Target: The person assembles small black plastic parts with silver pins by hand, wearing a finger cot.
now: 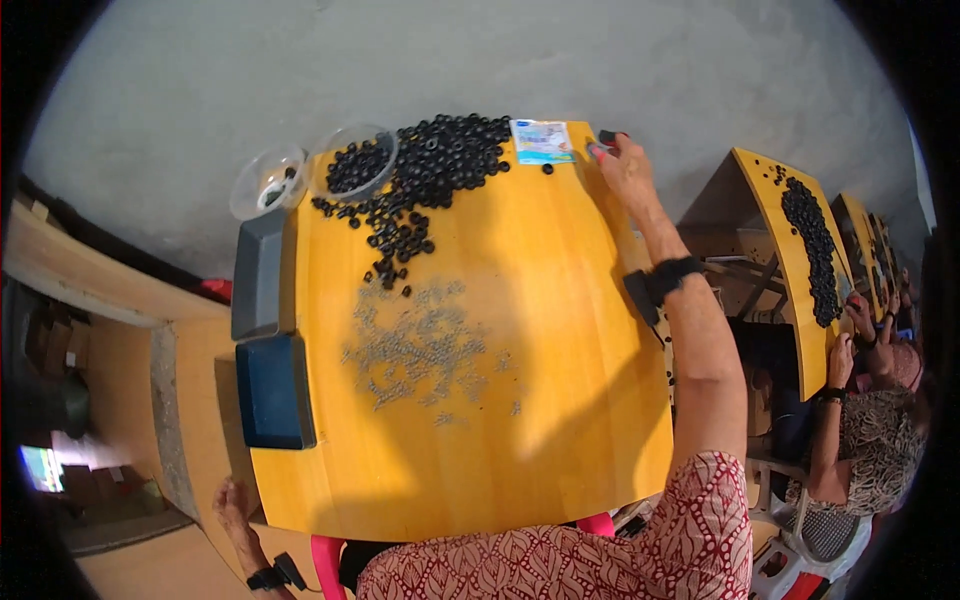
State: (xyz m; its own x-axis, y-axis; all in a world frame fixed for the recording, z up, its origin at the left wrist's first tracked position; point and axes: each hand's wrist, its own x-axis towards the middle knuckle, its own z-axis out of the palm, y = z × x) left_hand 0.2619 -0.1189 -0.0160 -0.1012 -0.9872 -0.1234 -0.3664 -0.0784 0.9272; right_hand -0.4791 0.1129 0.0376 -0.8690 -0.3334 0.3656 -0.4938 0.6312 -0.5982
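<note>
While a printed blue-and-white packet [543, 143] lay beside black rings [450, 150] at the table's [590, 400] far edge, the right hand [628, 172] curled nearby, the left hand [232, 502] hung off-table; neither grip showed clearly.

I've got a small dark piece [607, 136] held up far right, looks like; too tiny to make out its shape tbh.
</note>
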